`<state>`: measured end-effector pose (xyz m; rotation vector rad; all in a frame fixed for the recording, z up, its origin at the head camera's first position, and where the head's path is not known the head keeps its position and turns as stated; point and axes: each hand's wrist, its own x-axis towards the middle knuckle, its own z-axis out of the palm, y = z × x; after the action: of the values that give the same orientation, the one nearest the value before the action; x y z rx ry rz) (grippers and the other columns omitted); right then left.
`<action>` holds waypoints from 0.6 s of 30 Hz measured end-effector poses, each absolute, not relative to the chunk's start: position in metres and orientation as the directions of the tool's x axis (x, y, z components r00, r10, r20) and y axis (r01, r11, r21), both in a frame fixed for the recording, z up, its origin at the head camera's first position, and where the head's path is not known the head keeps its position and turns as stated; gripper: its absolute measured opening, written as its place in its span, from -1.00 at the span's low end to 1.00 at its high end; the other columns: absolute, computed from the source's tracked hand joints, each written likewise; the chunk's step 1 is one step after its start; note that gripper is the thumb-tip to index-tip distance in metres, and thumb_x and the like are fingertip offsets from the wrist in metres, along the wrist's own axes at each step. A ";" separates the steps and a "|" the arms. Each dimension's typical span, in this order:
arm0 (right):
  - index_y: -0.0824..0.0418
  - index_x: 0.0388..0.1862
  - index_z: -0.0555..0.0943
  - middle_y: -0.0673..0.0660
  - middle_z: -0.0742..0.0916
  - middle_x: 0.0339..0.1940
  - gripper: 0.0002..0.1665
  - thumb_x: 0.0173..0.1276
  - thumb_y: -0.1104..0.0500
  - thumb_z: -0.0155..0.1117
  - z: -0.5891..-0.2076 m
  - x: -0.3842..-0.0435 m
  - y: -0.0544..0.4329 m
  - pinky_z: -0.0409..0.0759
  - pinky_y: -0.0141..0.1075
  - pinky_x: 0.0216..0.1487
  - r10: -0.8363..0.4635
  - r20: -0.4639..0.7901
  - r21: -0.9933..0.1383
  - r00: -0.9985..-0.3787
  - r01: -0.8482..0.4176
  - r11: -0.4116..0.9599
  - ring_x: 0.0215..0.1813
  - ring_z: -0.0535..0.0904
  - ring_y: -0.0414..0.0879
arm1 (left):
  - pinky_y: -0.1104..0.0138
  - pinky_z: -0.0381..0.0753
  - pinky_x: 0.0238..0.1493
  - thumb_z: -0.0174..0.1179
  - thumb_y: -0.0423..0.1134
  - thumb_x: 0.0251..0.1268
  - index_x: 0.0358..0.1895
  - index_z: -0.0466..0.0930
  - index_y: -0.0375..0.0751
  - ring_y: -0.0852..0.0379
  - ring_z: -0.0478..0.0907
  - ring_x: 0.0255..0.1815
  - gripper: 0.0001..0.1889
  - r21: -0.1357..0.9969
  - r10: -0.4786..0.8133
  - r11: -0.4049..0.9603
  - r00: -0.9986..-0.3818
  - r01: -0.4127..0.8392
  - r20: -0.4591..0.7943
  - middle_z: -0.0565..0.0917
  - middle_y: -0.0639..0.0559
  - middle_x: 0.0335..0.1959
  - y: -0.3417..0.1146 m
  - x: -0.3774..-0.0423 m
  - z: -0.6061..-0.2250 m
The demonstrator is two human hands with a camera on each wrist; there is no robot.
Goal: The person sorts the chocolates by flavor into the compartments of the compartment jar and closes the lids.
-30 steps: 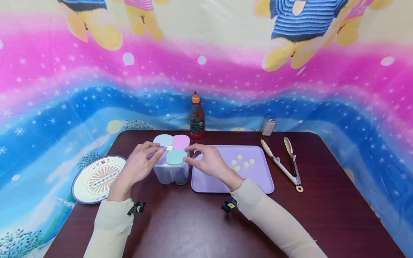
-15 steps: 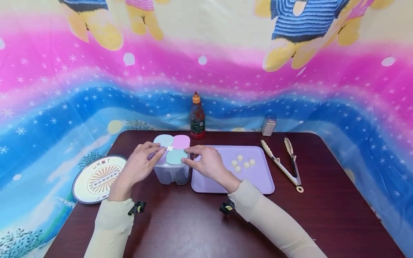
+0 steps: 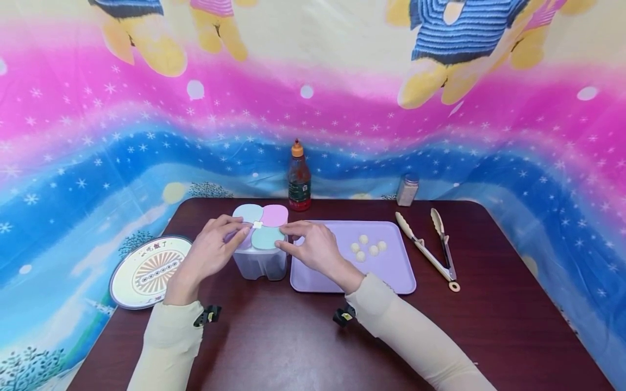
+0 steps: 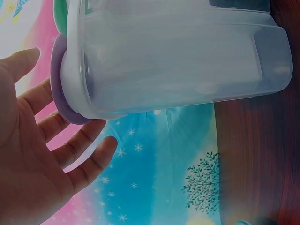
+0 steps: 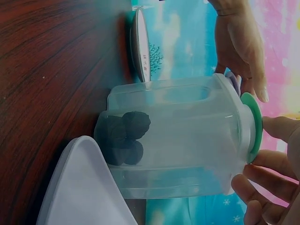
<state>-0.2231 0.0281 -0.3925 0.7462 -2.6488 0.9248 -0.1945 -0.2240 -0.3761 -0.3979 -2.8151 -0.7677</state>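
A clear plastic storage box (image 3: 259,266) stands upright on the table with pale blue, pink, green and purple flap lids on top. My left hand (image 3: 207,250) is at its left side, fingers relaxed against the edge of the purple lid (image 4: 57,79), thumb raised apart from it. On the opposite side my right hand (image 3: 315,247) pinches the edge of the green lid (image 5: 255,126) between thumb and forefinger, its other fingers beside the rim. Several dark round pieces (image 5: 136,124) lie at the bottom of the box, seen through its wall in the right wrist view.
A purple tray (image 3: 318,277) with several small pale balls (image 3: 374,250) lies right of the box. Tongs (image 3: 432,255) lie farther right. A sauce bottle (image 3: 299,184) and a shaker jar (image 3: 407,190) stand at the back. An oval plate (image 3: 129,277) sits at the left edge.
My right hand has shifted slightly left along the green lid since a second ago, then stays put. The left hand and the box look unmoved.
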 end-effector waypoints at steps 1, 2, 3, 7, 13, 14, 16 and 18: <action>-0.10 0.10 0.74 -0.07 0.77 0.09 -0.51 0.23 -0.21 0.43 -0.393 -0.223 0.028 0.59 -0.26 -0.19 -0.387 0.378 -0.512 -0.841 -0.539 0.669 -0.12 0.73 -0.19 | -0.10 0.37 0.32 -0.08 0.13 0.56 0.22 0.65 -0.07 -0.18 0.38 0.32 -0.51 0.467 0.205 0.829 -0.945 0.306 0.255 0.55 -0.14 0.29 -0.224 -0.194 -0.376; -0.10 0.10 0.74 -0.08 0.77 0.09 -0.51 0.23 -0.22 0.43 -0.393 -0.223 0.028 0.58 -0.27 -0.19 -0.387 0.379 -0.511 -0.840 -0.539 0.670 -0.13 0.72 -0.21 | -0.11 0.37 0.32 -0.07 0.13 0.56 0.22 0.65 -0.07 -0.18 0.38 0.31 -0.51 0.467 0.205 0.829 -0.945 0.306 0.255 0.55 -0.15 0.29 -0.224 -0.194 -0.376; -0.11 0.10 0.74 -0.08 0.77 0.10 -0.51 0.23 -0.22 0.43 -0.393 -0.223 0.028 0.58 -0.28 -0.19 -0.388 0.380 -0.510 -0.840 -0.540 0.670 -0.13 0.72 -0.23 | -0.11 0.37 0.32 -0.07 0.13 0.56 0.22 0.65 -0.07 -0.18 0.38 0.31 -0.51 0.467 0.205 0.829 -0.945 0.306 0.255 0.55 -0.15 0.29 -0.224 -0.194 -0.375; -0.10 0.10 0.74 -0.08 0.77 0.09 -0.52 0.23 -0.19 0.44 -0.394 -0.223 0.028 0.57 -0.29 -0.19 -0.395 0.383 -0.524 -0.835 -0.549 0.652 -0.15 0.72 -0.23 | -0.11 0.37 0.33 -0.07 0.13 0.56 0.22 0.65 -0.08 -0.19 0.37 0.31 -0.51 0.469 0.204 0.829 -0.946 0.305 0.253 0.55 -0.16 0.29 -0.223 -0.194 -0.374; -0.09 0.10 0.74 -0.10 0.76 0.07 -0.54 0.23 -0.16 0.45 -0.395 -0.224 0.027 0.52 -0.36 -0.25 -0.397 0.375 -0.545 -0.838 -0.546 0.637 -0.18 0.70 -0.25 | -0.11 0.38 0.31 -0.06 0.12 0.55 0.22 0.65 -0.08 -0.19 0.38 0.30 -0.52 0.464 0.205 0.832 -0.946 0.304 0.253 0.55 -0.16 0.29 -0.223 -0.194 -0.374; -0.10 0.10 0.74 -0.11 0.76 0.07 -0.54 0.23 -0.16 0.45 -0.395 -0.224 0.028 0.51 -0.37 -0.27 -0.396 0.373 -0.545 -0.839 -0.544 0.638 -0.19 0.69 -0.26 | -0.11 0.38 0.31 -0.06 0.12 0.55 0.22 0.65 -0.08 -0.19 0.38 0.30 -0.52 0.463 0.205 0.832 -0.945 0.305 0.255 0.55 -0.16 0.29 -0.223 -0.194 -0.375; -0.11 0.10 0.74 -0.12 0.77 0.05 -0.54 0.23 -0.17 0.45 -0.395 -0.224 0.028 0.49 -0.40 -0.30 -0.394 0.371 -0.546 -0.841 -0.541 0.640 -0.21 0.67 -0.28 | -0.11 0.39 0.31 -0.06 0.12 0.55 0.22 0.65 -0.09 -0.19 0.38 0.30 -0.52 0.462 0.206 0.832 -0.944 0.307 0.256 0.55 -0.16 0.29 -0.223 -0.194 -0.375; -0.11 0.09 0.74 -0.12 0.77 0.03 -0.54 0.23 -0.17 0.45 -0.396 -0.224 0.028 0.48 -0.40 -0.32 -0.392 0.369 -0.555 -0.843 -0.538 0.635 -0.21 0.67 -0.27 | -0.11 0.39 0.31 -0.06 0.12 0.55 0.21 0.65 -0.08 -0.19 0.38 0.30 -0.52 0.462 0.206 0.832 -0.945 0.306 0.255 0.55 -0.16 0.29 -0.223 -0.194 -0.376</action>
<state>-0.2241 0.0277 -0.3960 0.7628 -2.6423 1.0004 -0.1940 -0.2227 -0.3757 -0.3983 -2.8187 -0.7593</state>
